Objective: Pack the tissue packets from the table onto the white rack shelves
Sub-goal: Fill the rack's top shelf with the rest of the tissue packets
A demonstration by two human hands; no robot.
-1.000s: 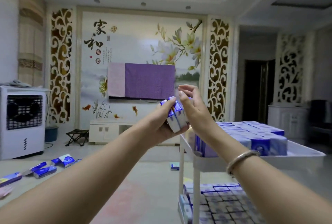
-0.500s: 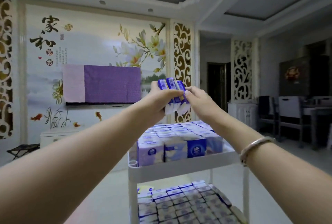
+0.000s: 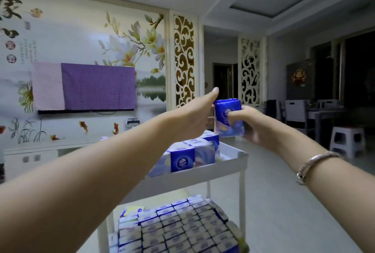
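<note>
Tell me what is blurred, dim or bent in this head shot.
Head view: the near forearms and the left hand are smeared; the right hand grips blue tissue packets whose logo is soft. The dining corner with the stool is dim. Wide-angle bending curves the ceiling lines and tilts the white rack. No strong glare.

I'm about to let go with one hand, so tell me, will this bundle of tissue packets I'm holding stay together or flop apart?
The bundle of tissue packets looks like several separate glossy packs, so it may slide apart if squeezed loosely. The right hand has fingers wrapped across its front, which probably holds it alone. The left hand only backs its side. The packs are likely light and soft.
</note>
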